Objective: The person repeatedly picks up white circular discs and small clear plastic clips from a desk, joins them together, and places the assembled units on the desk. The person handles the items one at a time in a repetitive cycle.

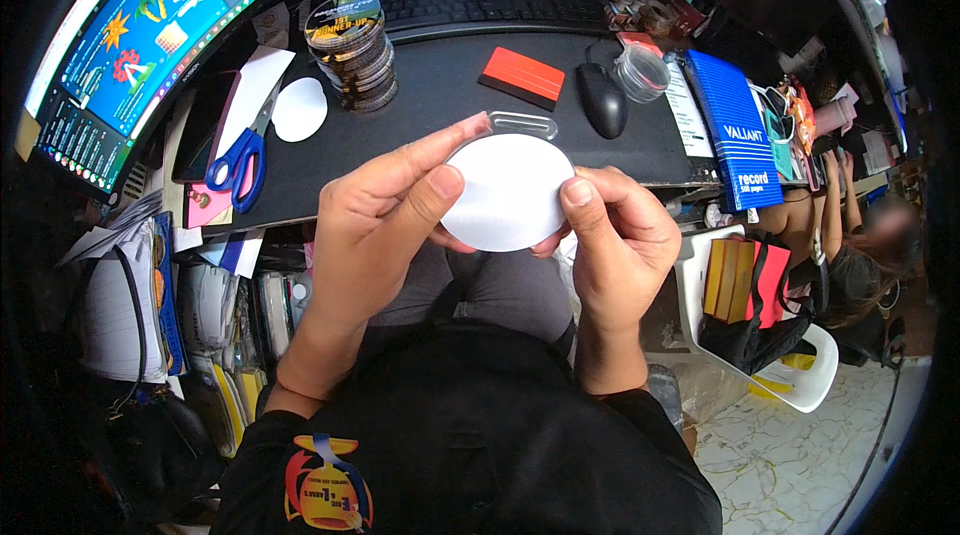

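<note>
Your two hands are clamped on one thing between them: a round white disc (507,193) with a slotted loop (525,125) standing up at its top edge. Your left hand (370,215) pinches the disc's left side, thumb on the white face near the rim, index finger stretched up to the left end of the loop; whether that fingertip touches the loop, you can't tell from here. Your right hand (628,235) grips the opposite side, thumb at the right rim and fingers curled behind. The disc is off the desk (405,135), above your lap and close to the desk's front edge, its white face toward you.

On the desk beyond your hands, a stack of round medals (358,55) stands to the left, with a white paper circle (299,110) lying just beside it. Farther left are blue-handled scissors (235,167), partly over papers. Past the disc lies a red and black block (523,78), then a black mouse (602,100) to its right, with a small pile of clear round pieces (642,73) near the mouse. A blue book (735,135) sits at the desk's right end, and a keyboard (450,1) runs along the back.
</note>
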Tool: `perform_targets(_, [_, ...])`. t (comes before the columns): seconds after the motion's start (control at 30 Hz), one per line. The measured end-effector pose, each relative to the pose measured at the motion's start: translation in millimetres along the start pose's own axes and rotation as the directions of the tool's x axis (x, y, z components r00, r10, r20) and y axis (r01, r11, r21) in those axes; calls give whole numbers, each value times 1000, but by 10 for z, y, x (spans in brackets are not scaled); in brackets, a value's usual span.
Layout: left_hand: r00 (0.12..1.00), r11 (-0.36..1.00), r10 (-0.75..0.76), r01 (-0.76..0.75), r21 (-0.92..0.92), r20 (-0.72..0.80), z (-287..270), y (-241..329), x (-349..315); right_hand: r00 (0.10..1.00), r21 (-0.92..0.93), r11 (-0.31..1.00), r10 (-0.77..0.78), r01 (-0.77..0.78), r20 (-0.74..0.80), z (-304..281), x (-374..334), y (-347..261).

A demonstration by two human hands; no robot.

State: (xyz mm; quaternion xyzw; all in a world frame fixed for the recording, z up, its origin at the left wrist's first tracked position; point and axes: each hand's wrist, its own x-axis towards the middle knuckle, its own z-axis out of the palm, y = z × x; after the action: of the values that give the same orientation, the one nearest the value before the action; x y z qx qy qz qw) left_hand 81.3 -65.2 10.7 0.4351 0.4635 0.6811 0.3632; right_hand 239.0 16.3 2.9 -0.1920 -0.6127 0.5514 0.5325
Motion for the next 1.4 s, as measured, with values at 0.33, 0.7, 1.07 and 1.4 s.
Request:
perform_targets(0.33, [999, 997, 43, -43, 59, -4, 19, 2, 7, 998, -5, 998, 56, -56, -6, 4, -8, -38])
perform_targets(0.7, [1000, 1000, 13, -13, -17, -16, -23, -32, 4, 999, -41, 998, 47, -48, -21, 33, -4, -21])
perform_targets(1.07, [991, 977, 11, 17, 210, -130, 30, -106, 1, 981, -15, 982, 189, -190, -34, 95, 63, 124])
perform_targets(1.4, [986, 969, -21, 60, 238, -163, -18, -456, 61, 984, -286, 944, 177, -162, 27, 191, 207, 568])
